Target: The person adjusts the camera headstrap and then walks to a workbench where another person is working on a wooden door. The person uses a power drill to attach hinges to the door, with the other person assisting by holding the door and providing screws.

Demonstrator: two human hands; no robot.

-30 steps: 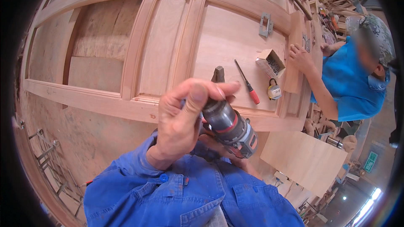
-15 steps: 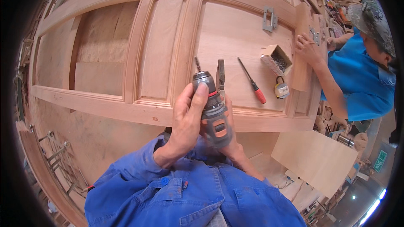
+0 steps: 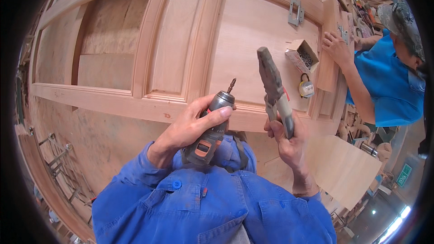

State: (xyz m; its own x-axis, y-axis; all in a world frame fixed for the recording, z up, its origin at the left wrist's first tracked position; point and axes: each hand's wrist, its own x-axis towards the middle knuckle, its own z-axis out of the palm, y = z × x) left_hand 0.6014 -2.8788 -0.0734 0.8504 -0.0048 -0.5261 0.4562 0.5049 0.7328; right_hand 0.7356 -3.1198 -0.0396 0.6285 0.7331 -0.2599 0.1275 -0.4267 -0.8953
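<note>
My left hand is closed around the front of a cordless drill, black with orange parts. A short driver bit sticks out of its chuck, pointing up over the door's near edge. Off to the right, my right hand grips the handles of a pair of pliers, their worn dark jaws pointing up over the door panel. Behind the pliers, a screwdriver is almost wholly hidden, with only a bit of red showing. Beneath both tools lies a wooden panel door.
On the door are an open carton of screws, a yellow tape measure and a metal hinge. At the right, a person in a blue shirt rests a hand by another hinge. A plywood sheet lies at lower right.
My hands have moved apart. The drill has come down and left in my left hand, its bit now leaning right. My right hand has swung the pliers out to the right, over the screwdriver.
</note>
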